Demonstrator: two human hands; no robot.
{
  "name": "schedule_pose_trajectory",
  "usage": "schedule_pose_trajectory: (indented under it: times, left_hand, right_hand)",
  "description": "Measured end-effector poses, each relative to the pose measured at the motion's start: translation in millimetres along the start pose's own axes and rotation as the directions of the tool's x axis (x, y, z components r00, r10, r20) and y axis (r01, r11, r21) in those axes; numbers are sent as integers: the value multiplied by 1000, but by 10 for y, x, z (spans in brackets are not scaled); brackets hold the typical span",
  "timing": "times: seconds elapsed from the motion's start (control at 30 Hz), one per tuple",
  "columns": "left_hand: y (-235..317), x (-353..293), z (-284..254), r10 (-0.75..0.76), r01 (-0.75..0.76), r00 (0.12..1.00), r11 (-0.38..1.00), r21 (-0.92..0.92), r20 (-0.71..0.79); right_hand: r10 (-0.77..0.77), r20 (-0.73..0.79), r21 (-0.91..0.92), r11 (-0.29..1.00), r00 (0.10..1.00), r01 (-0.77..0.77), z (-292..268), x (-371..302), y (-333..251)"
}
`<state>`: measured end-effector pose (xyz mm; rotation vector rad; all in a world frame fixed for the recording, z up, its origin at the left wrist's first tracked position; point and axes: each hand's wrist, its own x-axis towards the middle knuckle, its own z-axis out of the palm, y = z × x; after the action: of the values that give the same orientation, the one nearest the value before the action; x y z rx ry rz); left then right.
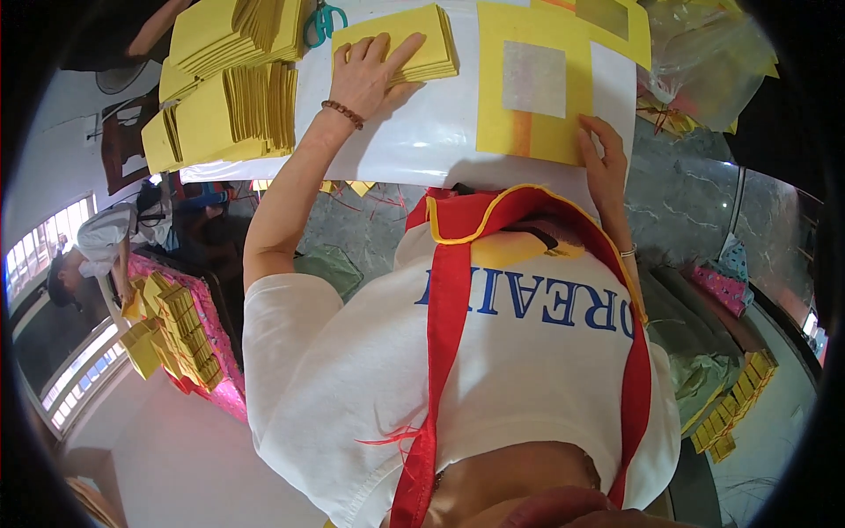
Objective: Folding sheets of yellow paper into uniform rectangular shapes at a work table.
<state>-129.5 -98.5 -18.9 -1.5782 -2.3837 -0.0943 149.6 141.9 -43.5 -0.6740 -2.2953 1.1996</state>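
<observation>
My left hand [370,75], with a brown bead bracelet on its wrist, lies flat with spread fingers on a small stack of yellow paper sheets [433,40] on the white table top [414,132]. My right hand [606,163] rests its fingertips on the near right corner of a large yellow sheet [497,123] that has a pale silver foil square [533,79] in its middle. Neither hand lifts anything. My white shirt and red apron fill the lower picture.
Piles of folded yellow paper [233,97] stand at the table's left end, with teal scissors [324,22] beside them. A clear plastic bag [704,70] lies at the right. Another person [97,242] bends by a pink surface with yellow stacks [185,334]. More yellow stacks [735,400] sit lower right.
</observation>
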Motion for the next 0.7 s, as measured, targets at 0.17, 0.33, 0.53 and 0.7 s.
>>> schedule_pose_trajectory:
  times: [0.17,0.33,0.53,0.7]
  left_hand:
    - [103,85,-118,17,-13,997,999,43,-82]
    - [767,40,-229,240,-260,965,840,-477,-104]
    - [1096,50,-203,351,-334,935,840,-428,-42]
    - [1081,107,-221,352,-310,936,784,-538,-26]
  right_hand:
    - [-1,6,5,1000,1000,1,-15,6,75]
    - [2,37,42,999,999,-4,9,27,31]
    - [45,33,190,981,998,-50,18,19,74]
    - [188,63,335,921,980,-198,-12,19,37]
